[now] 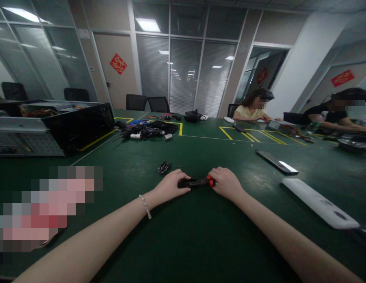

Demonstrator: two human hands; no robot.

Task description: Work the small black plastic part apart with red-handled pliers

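In the head view my left hand (172,184) is closed, thumb and fingers pinching a small black part (184,182) whose exact kind I cannot make out. Closed round the red handles of a pair of pliers (203,182) is my right hand (226,182). The dark jaws of the pliers point left and meet the black part, low over the green table (200,236). Just beyond my left hand lies a small dark clustered piece (164,167). A beaded bracelet circles my left wrist.
An open computer case (79,129) stands at the left. Cables and small parts (150,129) are heaped farther back. To the right lie a dark phone (276,162) and a long white device (318,202). Two people sit at the far right, near a metal box (276,125).
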